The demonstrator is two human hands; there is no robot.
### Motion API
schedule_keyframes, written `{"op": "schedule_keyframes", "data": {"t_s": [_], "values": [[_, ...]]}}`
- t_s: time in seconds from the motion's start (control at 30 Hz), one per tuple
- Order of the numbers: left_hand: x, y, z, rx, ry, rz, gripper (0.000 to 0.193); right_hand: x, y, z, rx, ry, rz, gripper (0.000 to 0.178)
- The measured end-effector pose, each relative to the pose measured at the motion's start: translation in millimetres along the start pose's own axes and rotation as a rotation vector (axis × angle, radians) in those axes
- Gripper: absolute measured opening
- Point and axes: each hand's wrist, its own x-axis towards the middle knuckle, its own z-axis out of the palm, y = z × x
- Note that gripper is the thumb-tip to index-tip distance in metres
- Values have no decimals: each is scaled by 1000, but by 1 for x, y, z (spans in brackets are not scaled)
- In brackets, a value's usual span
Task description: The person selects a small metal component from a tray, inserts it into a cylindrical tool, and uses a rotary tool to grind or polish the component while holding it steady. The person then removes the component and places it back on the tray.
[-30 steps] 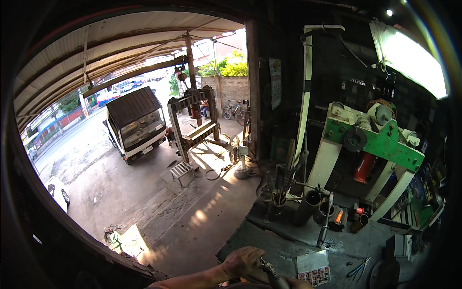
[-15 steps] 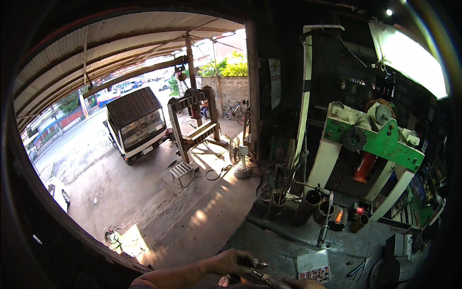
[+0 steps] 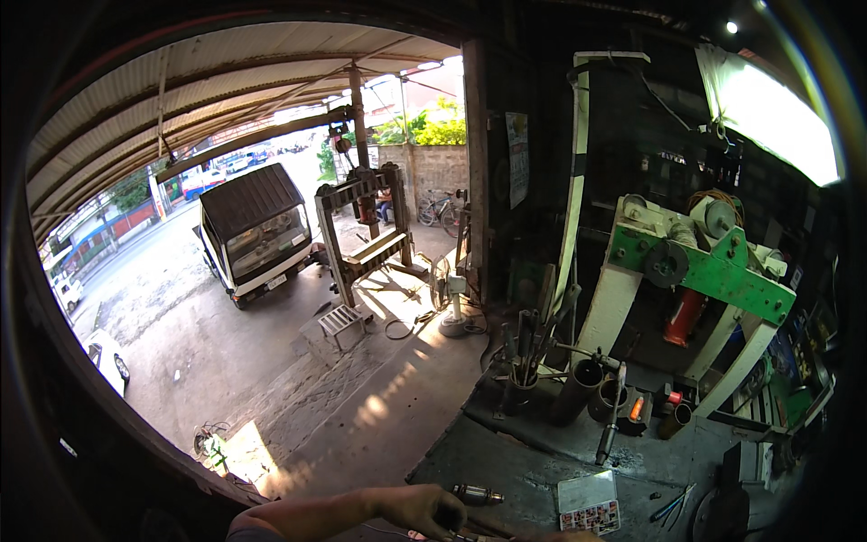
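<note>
My left hand [image 3: 435, 511] is at the lower edge, its fingers curled downward and closed. A bit of metal [image 3: 464, 538] shows under its fingertips, mostly cut off by the frame, so its kind cannot be told. Just beyond the hand, a cylindrical metal fitting [image 3: 479, 494] with a stepped, narrower end lies on the dark workbench [image 3: 542, 456]. Of my right hand [image 3: 571, 537] only a thin strip shows at the bottom edge; its fingers are hidden. To the right sits a clear-lidded compartment box [image 3: 589, 517] of small reddish parts.
Slim pliers and a thin tool [image 3: 673, 506] lie farther right. Behind stand dark metal cups [image 3: 578, 390], a can of rods [image 3: 521, 390] and a long-handled tool [image 3: 612, 415]. A green-beamed press [image 3: 695, 262] rises at the back right. Outside are a small truck [image 3: 257, 235] and a step stool [image 3: 341, 323].
My left hand has moved down and slightly left, leaving the metal fitting in fuller sight. My right hand and the metal part near it have dropped mostly below the frame.
</note>
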Motion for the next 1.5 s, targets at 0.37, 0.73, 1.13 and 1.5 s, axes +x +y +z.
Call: {"op": "schedule_keyframes", "data": {"t_s": [0.37, 0.73, 1.13, 1.5], "values": [[1, 24, 2, 140, -112, 79, 25, 5, -2, 2, -19, -14, -81, 84], [-7, 25, 7, 270, -90, -22, 34, 5, -8, 0, 61, -1, -148, 82], [-5, 4, 14, 778, 282, 314, 33, 8, 4, 4, 85, 6, 21, 82], [-22, 6, 12, 823, 159, 179, 24, 9, 5, 12, 75, 19, -3, 91]]}}
